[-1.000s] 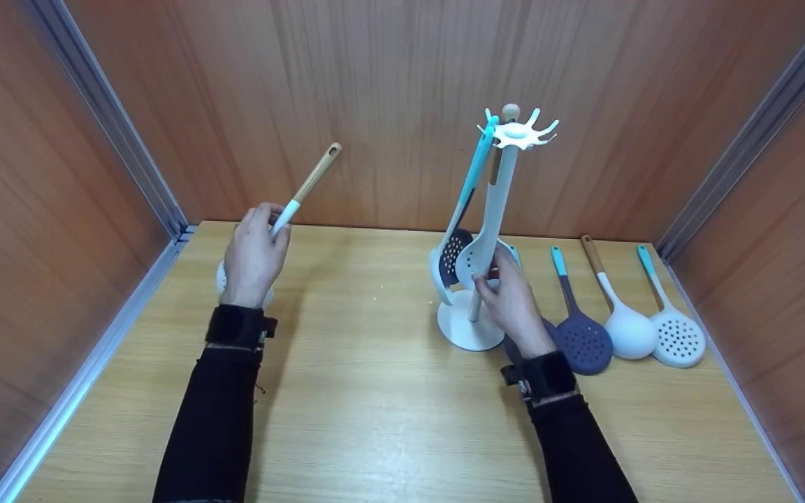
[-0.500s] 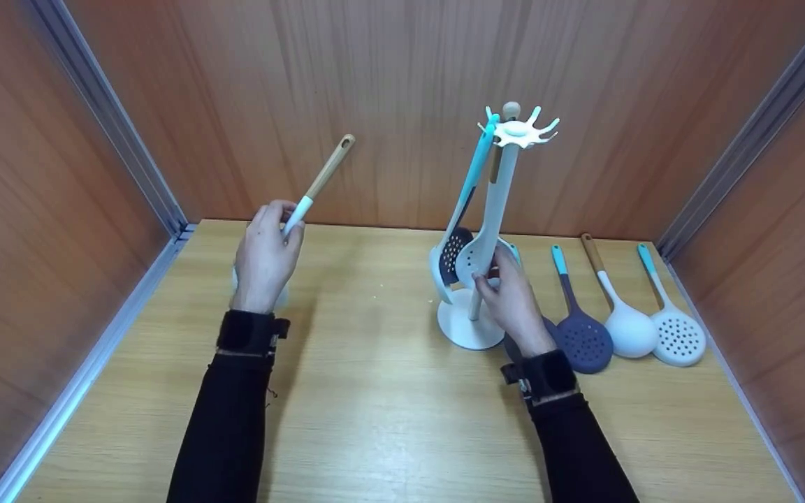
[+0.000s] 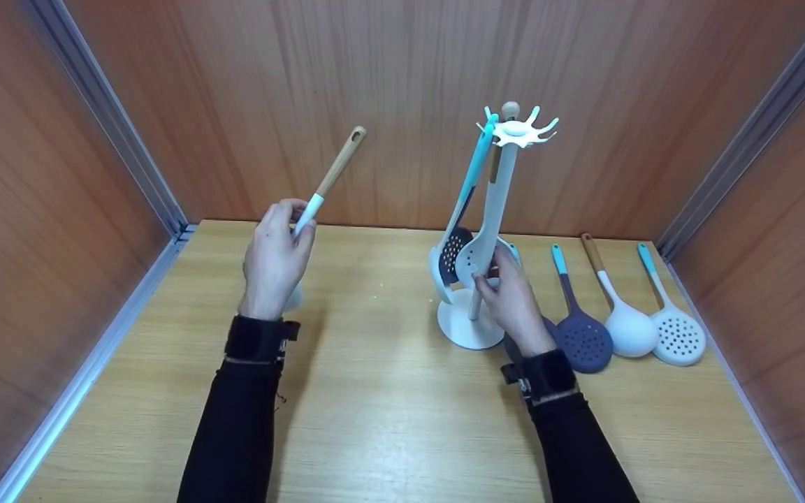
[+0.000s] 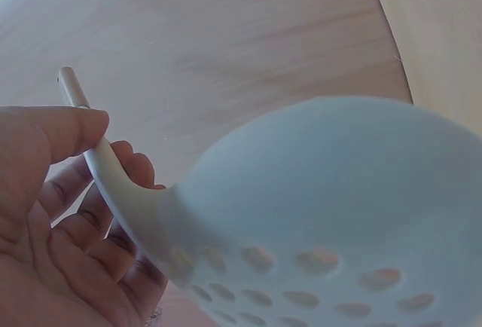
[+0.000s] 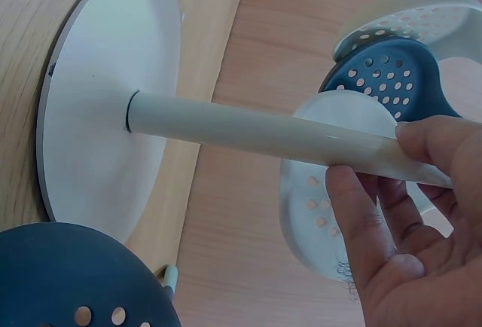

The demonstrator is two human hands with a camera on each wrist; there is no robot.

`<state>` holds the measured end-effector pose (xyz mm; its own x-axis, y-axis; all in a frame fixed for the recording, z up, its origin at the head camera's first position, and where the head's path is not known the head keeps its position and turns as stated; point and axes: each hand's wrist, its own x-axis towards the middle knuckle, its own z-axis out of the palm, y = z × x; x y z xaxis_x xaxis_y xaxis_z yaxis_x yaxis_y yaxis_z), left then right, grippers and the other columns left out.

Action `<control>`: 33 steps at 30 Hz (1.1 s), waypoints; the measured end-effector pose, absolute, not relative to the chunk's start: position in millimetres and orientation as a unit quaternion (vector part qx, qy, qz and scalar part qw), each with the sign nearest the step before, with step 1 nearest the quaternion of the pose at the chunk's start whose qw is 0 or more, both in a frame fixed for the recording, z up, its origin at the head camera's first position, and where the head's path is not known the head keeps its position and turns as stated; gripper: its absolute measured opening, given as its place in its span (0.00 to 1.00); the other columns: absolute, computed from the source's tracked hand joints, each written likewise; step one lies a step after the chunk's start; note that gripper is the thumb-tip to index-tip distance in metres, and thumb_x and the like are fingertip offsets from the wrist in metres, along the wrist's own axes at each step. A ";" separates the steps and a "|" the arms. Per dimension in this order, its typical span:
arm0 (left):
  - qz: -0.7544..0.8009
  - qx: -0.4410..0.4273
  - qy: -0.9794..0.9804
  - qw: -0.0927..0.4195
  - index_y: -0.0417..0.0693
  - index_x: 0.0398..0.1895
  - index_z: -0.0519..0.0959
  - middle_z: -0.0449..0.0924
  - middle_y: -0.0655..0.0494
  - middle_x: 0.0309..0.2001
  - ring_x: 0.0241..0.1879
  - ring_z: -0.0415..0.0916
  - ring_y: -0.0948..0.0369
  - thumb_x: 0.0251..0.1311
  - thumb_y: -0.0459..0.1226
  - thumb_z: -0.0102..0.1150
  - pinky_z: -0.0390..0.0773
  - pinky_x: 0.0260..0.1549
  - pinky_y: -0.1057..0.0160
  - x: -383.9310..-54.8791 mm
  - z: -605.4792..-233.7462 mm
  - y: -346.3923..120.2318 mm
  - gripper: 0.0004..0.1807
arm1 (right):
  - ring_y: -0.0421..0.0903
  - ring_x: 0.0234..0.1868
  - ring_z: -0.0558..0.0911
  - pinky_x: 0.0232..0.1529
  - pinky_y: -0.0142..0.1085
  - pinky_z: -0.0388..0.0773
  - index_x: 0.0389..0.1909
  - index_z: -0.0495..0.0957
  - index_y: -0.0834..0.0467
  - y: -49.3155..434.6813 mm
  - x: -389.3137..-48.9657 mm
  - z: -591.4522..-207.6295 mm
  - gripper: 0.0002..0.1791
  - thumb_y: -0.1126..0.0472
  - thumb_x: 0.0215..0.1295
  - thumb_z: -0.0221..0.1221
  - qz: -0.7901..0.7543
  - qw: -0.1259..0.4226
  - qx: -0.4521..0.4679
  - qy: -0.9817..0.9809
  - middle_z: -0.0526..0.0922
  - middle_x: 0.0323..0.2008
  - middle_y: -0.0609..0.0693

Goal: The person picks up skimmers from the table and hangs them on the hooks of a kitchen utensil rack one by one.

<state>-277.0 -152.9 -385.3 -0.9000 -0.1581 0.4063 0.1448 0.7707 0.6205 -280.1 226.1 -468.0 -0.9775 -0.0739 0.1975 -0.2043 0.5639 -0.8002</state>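
Observation:
In the head view my left hand (image 3: pixel 277 258) holds a white skimmer up off the table by its neck. Its wooden handle (image 3: pixel 338 164) slants up to the right. The left wrist view shows its perforated bowl (image 4: pixel 339 169), with thumb and fingers around the neck. My right hand (image 3: pixel 512 304) grips the pole of a white utensil stand (image 3: pixel 500 202), low down, with the round base (image 5: pixel 113 108) on the table. On the stand's left side hang a turquoise-handled white utensil (image 3: pixel 474 171), a dark perforated one (image 3: pixel 453 255) and a white perforated one (image 3: pixel 469 262).
Right of the stand lie a dark skimmer (image 3: pixel 584 342), a white ladle (image 3: pixel 632 334) with a wooden handle and a white skimmer (image 3: pixel 678 339). Another dark utensil is partly hidden by the right hand. Wooden panels (image 3: pixel 388 84) enclose the table (image 3: pixel 388 419).
My left hand has carried the skimmer to the right, toward the stand, and its handle end has risen in view. The right hand keeps its grip on the pole.

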 end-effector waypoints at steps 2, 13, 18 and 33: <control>-0.339 -0.003 -0.912 0.230 0.48 0.74 0.82 0.87 0.46 0.62 0.59 0.89 0.46 0.89 0.41 0.64 0.92 0.55 0.40 -275.0 -384.0 -150.4 0.18 | 0.64 0.70 0.87 0.72 0.59 0.90 0.91 0.65 0.59 226.5 -280.1 -468.2 0.36 0.67 0.89 0.63 0.460 0.073 0.081 -0.881 0.79 0.78 0.65; -0.346 -0.018 -0.908 0.235 0.47 0.75 0.81 0.87 0.46 0.61 0.58 0.89 0.46 0.90 0.42 0.64 0.93 0.52 0.42 -267.2 -376.0 -139.1 0.19 | 0.65 0.69 0.88 0.72 0.60 0.90 0.89 0.67 0.62 226.4 -280.1 -469.0 0.34 0.69 0.88 0.63 0.463 0.088 0.096 -0.877 0.79 0.77 0.66; -0.352 -0.017 -0.907 0.231 0.47 0.75 0.81 0.86 0.46 0.62 0.59 0.89 0.46 0.90 0.41 0.64 0.93 0.56 0.41 -264.2 -372.0 -132.6 0.19 | 0.65 0.70 0.88 0.73 0.60 0.90 0.89 0.66 0.61 226.0 -280.0 -468.4 0.34 0.69 0.88 0.63 0.460 0.084 0.093 -0.879 0.79 0.78 0.65; -0.358 -0.037 -0.902 0.238 0.47 0.76 0.81 0.86 0.46 0.61 0.56 0.88 0.48 0.89 0.41 0.65 0.92 0.52 0.44 -252.3 -361.7 -114.3 0.20 | 0.66 0.70 0.88 0.74 0.63 0.89 0.90 0.65 0.60 225.5 -280.4 -467.8 0.36 0.69 0.88 0.63 0.463 0.080 0.086 -0.878 0.79 0.78 0.66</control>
<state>-252.3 -114.3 -361.7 -0.8844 -0.1029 0.4553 0.2373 0.7409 0.6283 -280.4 225.5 -467.8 -0.9723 -0.0777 0.2203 -0.2257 0.5556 -0.8002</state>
